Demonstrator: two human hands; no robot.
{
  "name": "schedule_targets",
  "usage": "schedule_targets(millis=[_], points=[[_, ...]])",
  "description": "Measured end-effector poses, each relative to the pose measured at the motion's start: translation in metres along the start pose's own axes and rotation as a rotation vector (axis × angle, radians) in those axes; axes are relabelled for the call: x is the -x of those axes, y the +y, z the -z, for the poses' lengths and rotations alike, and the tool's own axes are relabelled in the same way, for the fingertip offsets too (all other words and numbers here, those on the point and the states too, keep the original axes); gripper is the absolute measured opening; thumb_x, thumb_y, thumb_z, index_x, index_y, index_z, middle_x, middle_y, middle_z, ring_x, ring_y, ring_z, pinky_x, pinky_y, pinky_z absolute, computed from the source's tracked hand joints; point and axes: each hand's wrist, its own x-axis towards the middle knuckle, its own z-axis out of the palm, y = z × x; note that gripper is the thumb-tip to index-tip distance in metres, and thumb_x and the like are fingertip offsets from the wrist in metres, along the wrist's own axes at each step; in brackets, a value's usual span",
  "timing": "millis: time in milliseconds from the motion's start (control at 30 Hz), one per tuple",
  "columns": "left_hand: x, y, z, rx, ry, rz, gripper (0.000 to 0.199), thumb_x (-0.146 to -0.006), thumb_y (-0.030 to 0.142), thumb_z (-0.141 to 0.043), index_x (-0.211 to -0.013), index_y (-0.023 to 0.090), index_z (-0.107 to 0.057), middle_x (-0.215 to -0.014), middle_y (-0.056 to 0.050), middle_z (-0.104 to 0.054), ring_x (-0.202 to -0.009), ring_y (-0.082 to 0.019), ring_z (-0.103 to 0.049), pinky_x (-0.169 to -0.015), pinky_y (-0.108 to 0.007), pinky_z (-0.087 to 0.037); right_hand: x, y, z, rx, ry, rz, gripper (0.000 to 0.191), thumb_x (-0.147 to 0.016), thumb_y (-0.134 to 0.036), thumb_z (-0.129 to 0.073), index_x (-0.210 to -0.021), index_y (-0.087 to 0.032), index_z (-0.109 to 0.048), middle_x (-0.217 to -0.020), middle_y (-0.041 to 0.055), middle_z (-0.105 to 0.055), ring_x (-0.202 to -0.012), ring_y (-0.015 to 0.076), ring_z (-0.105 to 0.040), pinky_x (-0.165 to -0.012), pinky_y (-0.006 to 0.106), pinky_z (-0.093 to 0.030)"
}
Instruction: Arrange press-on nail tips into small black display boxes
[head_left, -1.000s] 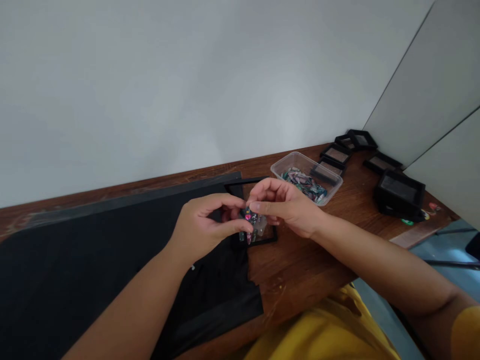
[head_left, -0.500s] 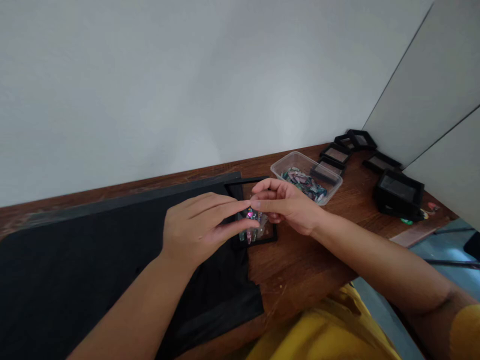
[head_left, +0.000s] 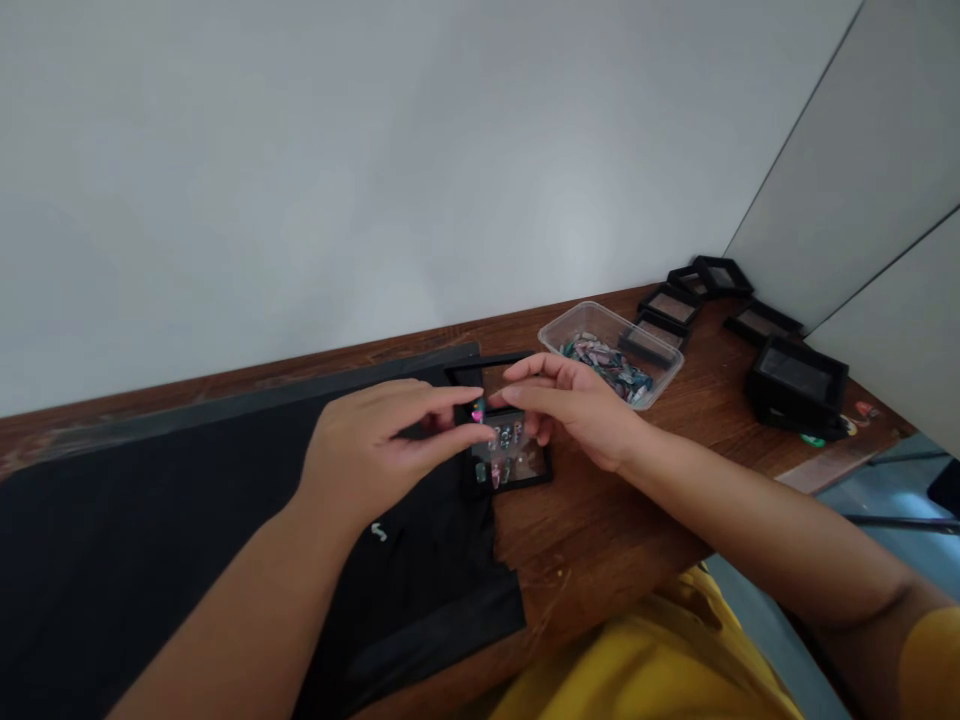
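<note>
My left hand [head_left: 390, 435] pinches a small glossy press-on nail [head_left: 478, 410], shining pink and dark green, between thumb and index fingertip. Below it an open black display case [head_left: 546, 468] lies at the edge of the black cloth. Several decorated nails [head_left: 496, 474] sit in rows in the case, partly behind my fingers. Just right of the held nail is my right hand [head_left: 574, 405], above the case, with thumb and a finger pressed together and the index raised. Whether something small is between those fingertips is hidden.
Beyond my right hand, a clear plastic tub [head_left: 553, 330] holds a pile of nails [head_left: 607, 365]. More black cases [head_left: 799, 375] stand at the right, near small coloured bits [head_left: 814, 440]. The black cloth [head_left: 187, 520] covers the left of the wooden table [head_left: 600, 530]; a white scrap [head_left: 379, 532] lies on it.
My left hand has drawn left, away from the right fingertips, bringing the pinched nail into view. More of the nails in the case show, and the white scrap is now visible.
</note>
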Motion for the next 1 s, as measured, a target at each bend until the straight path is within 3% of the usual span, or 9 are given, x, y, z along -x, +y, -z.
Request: schedule_targets(millis=[200, 400, 567, 767, 1000], points=[[-0.003, -0.023, 0.013, 0.097, -0.356, 0.417, 0.044, -0.082, 0.071, -0.086, -0.102, 0.033, -0.092, -0.068, 0.002, -0.069, -0.062, -0.016, -0.058, -0.059, -0.027, -0.048, 0.003, -0.003, -0.007, 0.027, 0.067, 0.005, 0.013, -0.095, -0.014, -0.076, -0.092, -0.021, -0.066, -0.078, -0.0066, -0.073, -0.05, 0.0051, -0.052, -0.046, 0.017, -0.041], [0.0, -0.042, -0.003, 0.166, -0.523, 0.512, 0.048, -0.077, 0.071, -0.085, -0.106, 0.033, -0.093, -0.068, 0.001, -0.066, -0.063, -0.017, -0.055, -0.06, -0.029, -0.043, 0.002, -0.004, -0.005, 0.032, 0.052, 0.034, 0.013, -0.093, -0.018, -0.076, -0.088, -0.022, -0.063, -0.075, -0.0078, -0.067, -0.049, 0.0046, -0.048, -0.045, 0.018, -0.037], [0.006, -0.052, -0.013, 0.148, -0.564, 0.484, 0.051, -0.08, 0.074, -0.085, -0.111, 0.034, -0.093, -0.075, 0.0, -0.072, -0.068, -0.018, -0.058, -0.064, -0.029, -0.045, 0.002, 0.0, -0.004, 0.03, 0.011, 0.069, 0.024, -0.082, -0.029, -0.086, -0.087, -0.022, -0.064, -0.073, -0.0084, -0.066, -0.051, 0.0053, -0.047, -0.046, 0.018, -0.037], [0.007, -0.052, -0.016, 0.146, -0.56, 0.484, 0.047, -0.082, 0.072, -0.086, -0.111, 0.036, -0.093, -0.079, 0.0, -0.074, -0.07, -0.018, -0.06, -0.067, -0.03, -0.046, 0.003, 0.001, -0.002, 0.061, -0.018, 0.109, 0.028, -0.082, -0.037, -0.086, -0.087, -0.023, -0.063, -0.073, -0.0081, -0.062, -0.053, 0.0062, -0.044, -0.048, 0.021, -0.035], [0.009, -0.053, -0.021, 0.138, -0.547, 0.486, 0.049, -0.081, 0.072, -0.086, -0.111, 0.034, -0.092, -0.074, 0.001, -0.069, -0.067, -0.017, -0.059, -0.066, -0.03, -0.046, 0.0, 0.0, 0.004, 0.216, -0.029, 0.326, 0.037, -0.08, -0.046, -0.09, -0.087, -0.024, -0.061, -0.078, -0.0063, -0.059, -0.07, 0.0108, -0.052, -0.065, 0.026, -0.044]])
